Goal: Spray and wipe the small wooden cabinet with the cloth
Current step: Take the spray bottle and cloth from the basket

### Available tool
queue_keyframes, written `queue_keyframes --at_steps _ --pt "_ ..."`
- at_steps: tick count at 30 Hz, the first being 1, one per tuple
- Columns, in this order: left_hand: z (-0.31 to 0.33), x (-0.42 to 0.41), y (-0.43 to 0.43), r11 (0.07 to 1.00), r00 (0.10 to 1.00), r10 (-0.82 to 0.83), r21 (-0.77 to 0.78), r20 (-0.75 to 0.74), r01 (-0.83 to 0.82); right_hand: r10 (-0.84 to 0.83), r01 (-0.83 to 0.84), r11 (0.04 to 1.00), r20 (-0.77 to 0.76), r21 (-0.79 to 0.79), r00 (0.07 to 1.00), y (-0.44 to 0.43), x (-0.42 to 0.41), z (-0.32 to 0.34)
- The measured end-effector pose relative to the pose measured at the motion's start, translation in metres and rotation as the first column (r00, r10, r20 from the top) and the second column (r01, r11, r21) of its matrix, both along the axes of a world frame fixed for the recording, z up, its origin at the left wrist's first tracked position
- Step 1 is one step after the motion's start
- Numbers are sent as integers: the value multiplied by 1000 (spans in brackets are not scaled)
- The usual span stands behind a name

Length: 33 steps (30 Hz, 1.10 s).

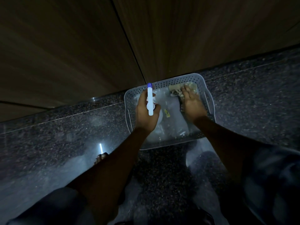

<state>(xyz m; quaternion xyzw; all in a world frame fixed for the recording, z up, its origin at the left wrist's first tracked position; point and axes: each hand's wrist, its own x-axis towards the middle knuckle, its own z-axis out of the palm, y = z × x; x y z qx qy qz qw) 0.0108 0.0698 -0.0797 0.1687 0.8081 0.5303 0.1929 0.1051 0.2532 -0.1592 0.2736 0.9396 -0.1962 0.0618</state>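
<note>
- Head view: left hand is clenched round the spray bottle, its long axis running away from the person, blue nozzle toward the wooden cabinet.
- Right hand closes on the cloth in the basket's far corner.
- Cabinet stands just beyond both hands, straight ahead.
</note>
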Motion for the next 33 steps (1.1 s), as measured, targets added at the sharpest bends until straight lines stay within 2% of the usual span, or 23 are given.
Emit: queue_keyframes --at_steps 2,4,6,7,8,10,12,14,15,17,19,21,25,28,33 --pt "19 -1 5 1000 1000 15 17 -1 -15 -146 123 971 -102 -203 984 4 3 24" --pt "44 -2 11 999 1000 4 34 -16 -3 -372 281 884 -200 -373 907 2 9 55" --pt "73 -1 16 999 1000 0 51 -7 0 -604 413 733 -237 -540 761 -3 16 92" --pt "89 -1 18 998 1000 1 64 -12 -1 -718 439 604 -215 -666 662 -4 18 112" --pt "106 0 19 997 1000 3 79 -25 -1 -822 402 430 -168 -808 544 -6 19 134" --pt "143 3 21 994 999 6 110 -48 0 -935 174 80 -13 -982 354 -6 23 183" --pt "188 7 25 986 996 -2 164 -88 17 -944 -113 -180 139 -977 300 -3 31 238" --pt "237 11 27 973 993 -14 226 -117 41 -929 -300 -297 201 -906 311 3 41 303" --pt "262 13 27 966 991 -22 251 -130 54 -926 -364 -303 181 -881 332 5 47 338" --pt "313 17 27 956 984 -42 279 -174 90 -941 -450 -223 70 -865 332 9 61 403" --pt "364 26 24 944 976 -54 307 -211 119 -950 -478 -134 -24 -868 311 8 76 462" --pt "414 39 19 934 969 -53 331 -242 134 -951 -476 -88 -68 -875 301 5 92 509" --pt "503 75 14 919 964 -43 368 -263 141 -968 -452 -40 -76 -891 237 0 131 586" --pt "558 104 10 908 961 -23 397 -277 136 -981 -509 -21 -79 -861 175 -4 159 637" --pt "619 150 9 884 932 -23 428 -363 188 -988 -595 50 -128 -802 90 -4 206 699"
